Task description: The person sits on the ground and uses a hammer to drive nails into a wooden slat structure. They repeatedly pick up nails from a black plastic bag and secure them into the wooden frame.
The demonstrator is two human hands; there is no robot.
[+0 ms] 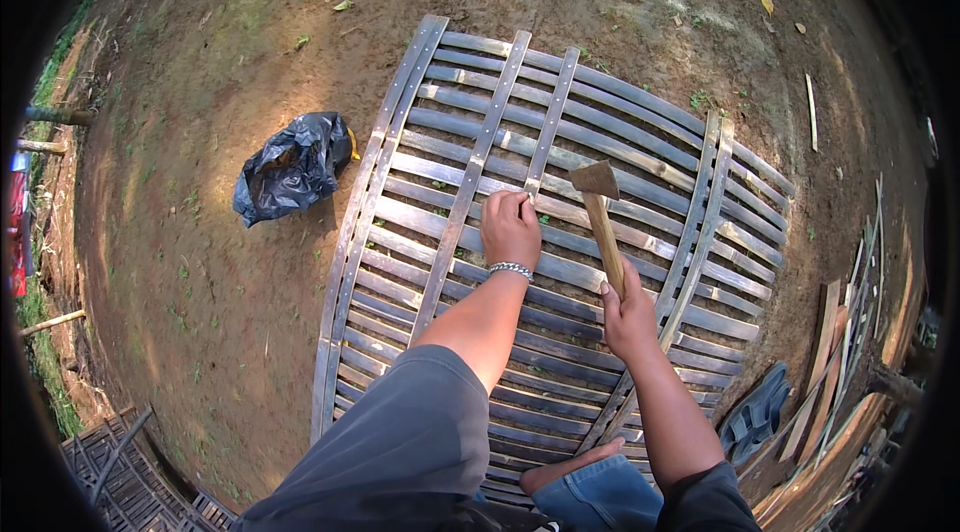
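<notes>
A panel of grey bamboo slats (pixel 640 122) lies flat on bare earth, with crosswise battens nailed over it. My left hand (pixel 509 227) pinches something small, likely a nail, against a middle batten (pixel 550 122). My right hand (pixel 628 314) grips the wooden handle of a hammer (pixel 598 194), raised with its head just right of my left fingers. A metal bracelet sits on my left wrist. My knee and a bare foot rest on the panel's near edge.
A crumpled black plastic bag (pixel 292 168) lies on the dirt left of the panel. Dark sandals (pixel 757 415) and loose bamboo strips (pixel 830 362) lie at the right. Another woven bamboo panel (pixel 120 477) shows at the lower left.
</notes>
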